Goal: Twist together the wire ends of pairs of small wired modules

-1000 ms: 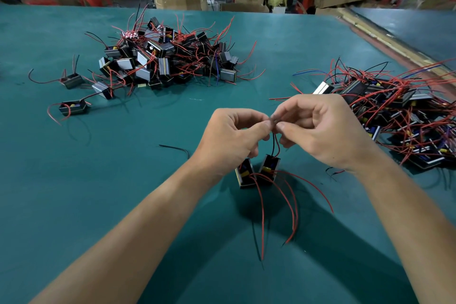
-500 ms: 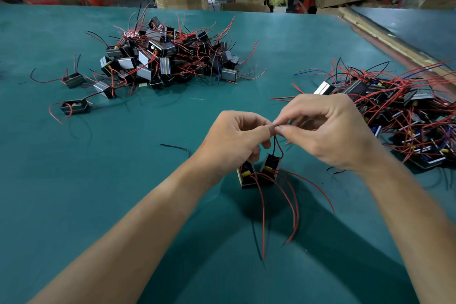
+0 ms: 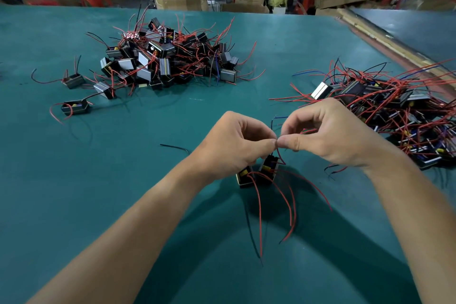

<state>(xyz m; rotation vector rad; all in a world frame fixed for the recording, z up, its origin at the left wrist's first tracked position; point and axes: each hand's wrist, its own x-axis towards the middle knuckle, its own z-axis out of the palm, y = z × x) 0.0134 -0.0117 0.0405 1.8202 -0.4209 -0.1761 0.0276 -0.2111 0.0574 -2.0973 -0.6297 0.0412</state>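
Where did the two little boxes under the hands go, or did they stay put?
No. The two modules keep the same spot relative to the loose black wire.

Held pair: two small black modules (image 3: 256,175), a yellow part showing on each, side by side, touching, tilted; on the table (image 3: 111,192) or just off it, cannot tell.
Wire ends (image 3: 278,150): short leads rise to 12 o'clock of the pair, pinched between left hand (image 3: 237,143) and right hand (image 3: 328,138).
Free leads (image 3: 259,217): long, red, curving toward 6 o'clock.
Far pile (image 3: 162,61): 11 o'clock; heaped black and grey modules, red leads bristling.
Right pile (image 3: 394,111): 2 o'clock; flatter, tangled red, some blue.
Strays (image 3: 75,107): 10 o'clock; three singles, apart.
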